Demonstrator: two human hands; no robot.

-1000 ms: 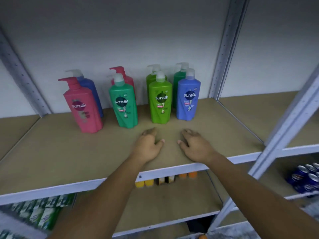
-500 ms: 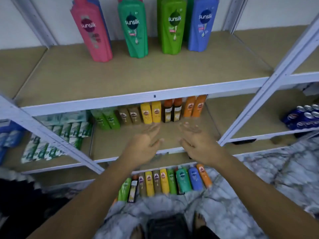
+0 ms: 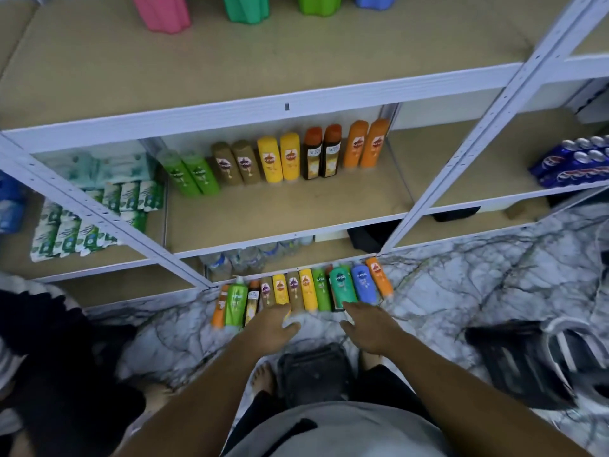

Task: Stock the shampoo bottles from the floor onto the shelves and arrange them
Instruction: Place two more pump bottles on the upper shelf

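A row of several shampoo bottles (image 3: 304,290) stands on the marble floor against the rack's foot: orange, green, yellow, brown, teal (image 3: 342,290) and blue (image 3: 363,286) ones. My left hand (image 3: 272,324) hovers empty just before the yellow and brown bottles, fingers loosely curved. My right hand (image 3: 365,321) reaches toward the teal and blue bottles and holds nothing. The middle shelf (image 3: 290,209) carries pairs of green, brown, yellow, dark and orange bottles at its back. Bases of large pink, green and blue pump bottles (image 3: 247,9) show on the top shelf (image 3: 230,61).
White packets (image 3: 82,222) fill the shelf at left; blue drink cans (image 3: 576,159) sit at right. Water bottles (image 3: 244,258) lie under the lowest shelf. A dark bag (image 3: 313,374) sits between my feet, a black basket (image 3: 534,364) at right.
My view has tilted from the top shelf down to the floor. Both hands have left the top shelf and dropped to just above the row of floor bottles.
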